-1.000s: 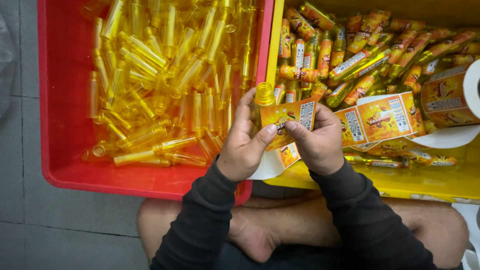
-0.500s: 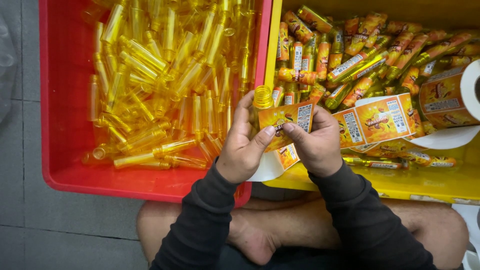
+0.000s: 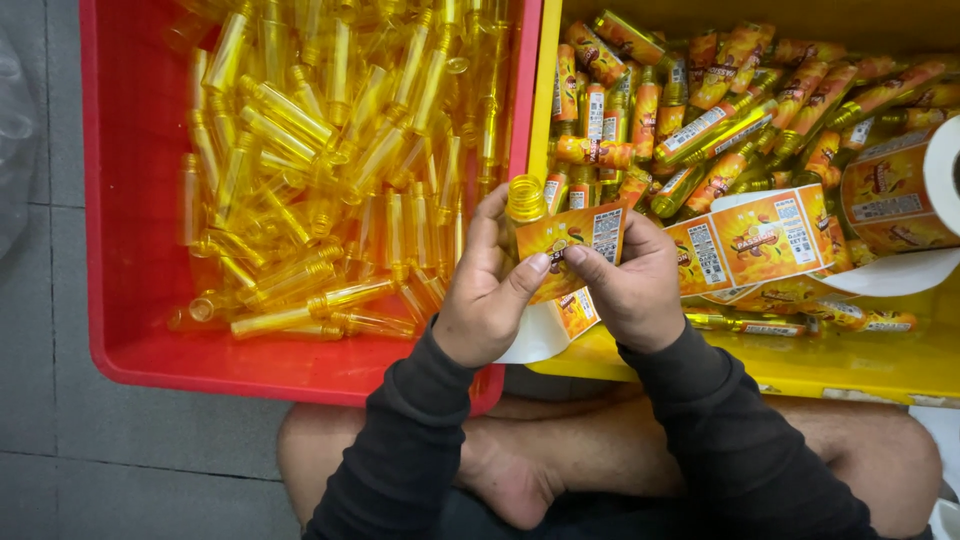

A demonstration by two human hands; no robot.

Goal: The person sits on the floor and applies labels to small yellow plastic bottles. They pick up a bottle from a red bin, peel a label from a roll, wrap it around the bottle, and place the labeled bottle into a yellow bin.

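Note:
My left hand [image 3: 487, 290] grips a small clear yellow bottle [image 3: 526, 198] upright, its threaded neck showing above my fingers. An orange printed label [image 3: 572, 240] lies across the bottle's front. My right hand [image 3: 635, 285] pinches the label's right part, thumb pressed near its middle beside my left thumb. Both hands hover over the gap where the red tray [image 3: 130, 200] meets the yellow tray [image 3: 700, 362].
The red tray holds several bare yellow bottles [image 3: 330, 150]. The yellow tray holds several labelled bottles [image 3: 720, 110], a loose strip of orange labels [image 3: 760, 240] and a label roll [image 3: 905, 190] at the right edge. My crossed legs [image 3: 560, 460] lie below on grey tiles.
My hands and the bottle have barely shifted; my right thumb has slid slightly along the label. The trays stay as they were.

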